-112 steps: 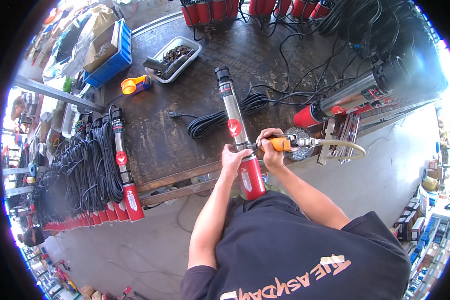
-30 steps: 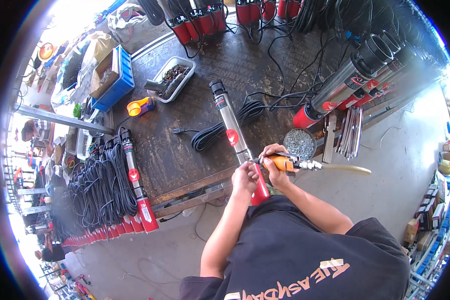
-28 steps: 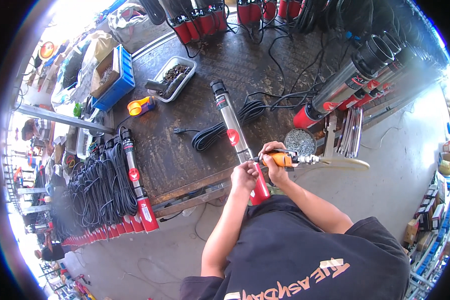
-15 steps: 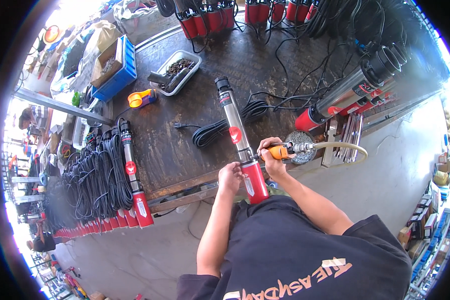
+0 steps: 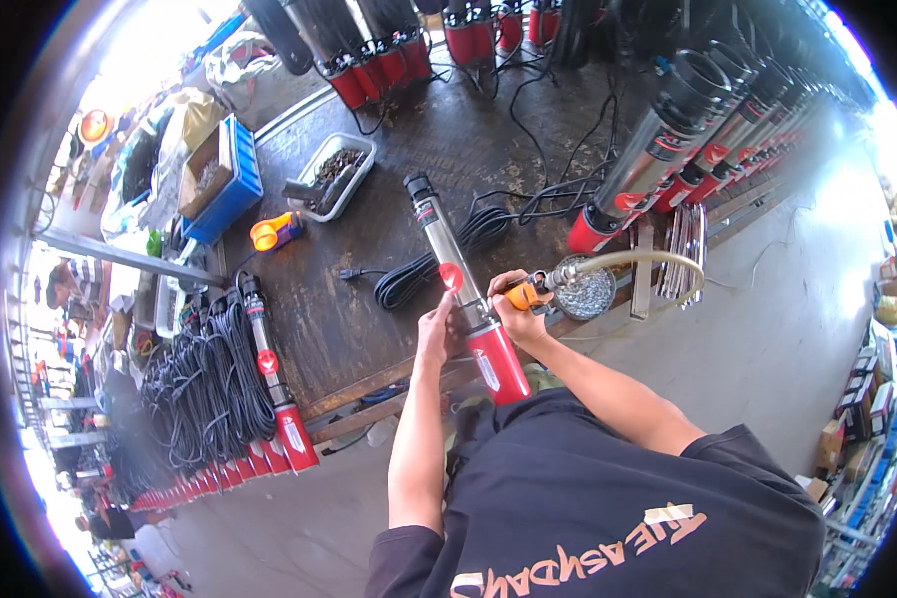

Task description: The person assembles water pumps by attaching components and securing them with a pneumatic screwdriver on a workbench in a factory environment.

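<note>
A submersible pump (image 5: 454,254), steel tube with a red base, lies slanting over the bench edge, its base toward me. My left hand (image 5: 435,329) rests against its left side, the index finger stretched along the tube by the red round sticker, holding nothing I can see. My right hand (image 5: 516,307) is wrapped round an orange air screwdriver (image 5: 528,293) at the pump's right side, close to the joint above the red base. A pale air hose (image 5: 658,257) curves away from the tool. Its tip is hidden by my fingers. A coiled black cable (image 5: 419,284) lies behind the pump.
A round dish of small metal parts (image 5: 585,295) stands at the bench's right edge. More pumps (image 5: 648,149) stand at right, others with cable coils (image 5: 209,384) at left. Behind are a white tray of screws (image 5: 354,184), an orange tape dispenser (image 5: 275,232) and a blue box (image 5: 244,179).
My left hand has moved up the tube from the joint toward the sticker, its index finger now stretched out. My right hand keeps hold of the air screwdriver. The whole view has shifted slightly.
</note>
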Motion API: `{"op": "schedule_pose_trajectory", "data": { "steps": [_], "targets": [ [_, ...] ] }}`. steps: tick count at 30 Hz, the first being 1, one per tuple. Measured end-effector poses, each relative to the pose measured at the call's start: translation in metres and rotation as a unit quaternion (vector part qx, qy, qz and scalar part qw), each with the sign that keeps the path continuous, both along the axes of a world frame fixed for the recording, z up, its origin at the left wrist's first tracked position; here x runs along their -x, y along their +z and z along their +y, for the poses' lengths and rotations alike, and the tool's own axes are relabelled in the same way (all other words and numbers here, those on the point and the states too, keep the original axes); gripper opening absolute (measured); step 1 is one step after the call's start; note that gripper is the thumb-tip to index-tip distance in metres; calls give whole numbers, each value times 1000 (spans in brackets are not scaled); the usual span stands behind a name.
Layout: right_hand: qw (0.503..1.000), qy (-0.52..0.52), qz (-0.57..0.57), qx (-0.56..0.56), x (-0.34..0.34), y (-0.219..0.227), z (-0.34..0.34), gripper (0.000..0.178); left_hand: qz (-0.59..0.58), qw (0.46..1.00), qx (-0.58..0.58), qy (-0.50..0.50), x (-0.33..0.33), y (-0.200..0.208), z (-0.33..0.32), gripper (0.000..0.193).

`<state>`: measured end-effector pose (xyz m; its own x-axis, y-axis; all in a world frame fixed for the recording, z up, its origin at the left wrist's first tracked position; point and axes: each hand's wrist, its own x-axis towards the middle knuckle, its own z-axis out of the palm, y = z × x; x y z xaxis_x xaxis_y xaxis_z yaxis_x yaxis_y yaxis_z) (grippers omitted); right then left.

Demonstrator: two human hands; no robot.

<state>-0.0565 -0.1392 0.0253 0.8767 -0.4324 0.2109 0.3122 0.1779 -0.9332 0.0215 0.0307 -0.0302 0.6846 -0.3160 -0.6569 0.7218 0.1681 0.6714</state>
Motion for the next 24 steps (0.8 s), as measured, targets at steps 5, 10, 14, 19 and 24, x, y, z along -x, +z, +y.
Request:
{"op": "schedule_pose_trajectory", "data": {
  "steps": [5, 10, 14, 19, 24],
  "targets": [
    [988, -111, 48, -100, 14, 36, -19, 14, -138, 967, -158, -141, -2, 0, -26, 43],
    [982, -164, 25, -91, 99, 47, -91, 25, -214, 799, -503, -251, 31, 68, -61, 64],
    [961, -277, 2, 12, 159, 57, -133, 26, -355, 651, -585, -328, 45, 95, -81, 45],
    [955, -285, -51, 60, 164, 81, -130, 21, -594, 612, -350, -387, 58, 72, -204, 21],
    [960, -265, -61, 72, 158, 87, -118, 19, -583, 568, -380, -439, 53, 19, -249, 9]
  ]
}}
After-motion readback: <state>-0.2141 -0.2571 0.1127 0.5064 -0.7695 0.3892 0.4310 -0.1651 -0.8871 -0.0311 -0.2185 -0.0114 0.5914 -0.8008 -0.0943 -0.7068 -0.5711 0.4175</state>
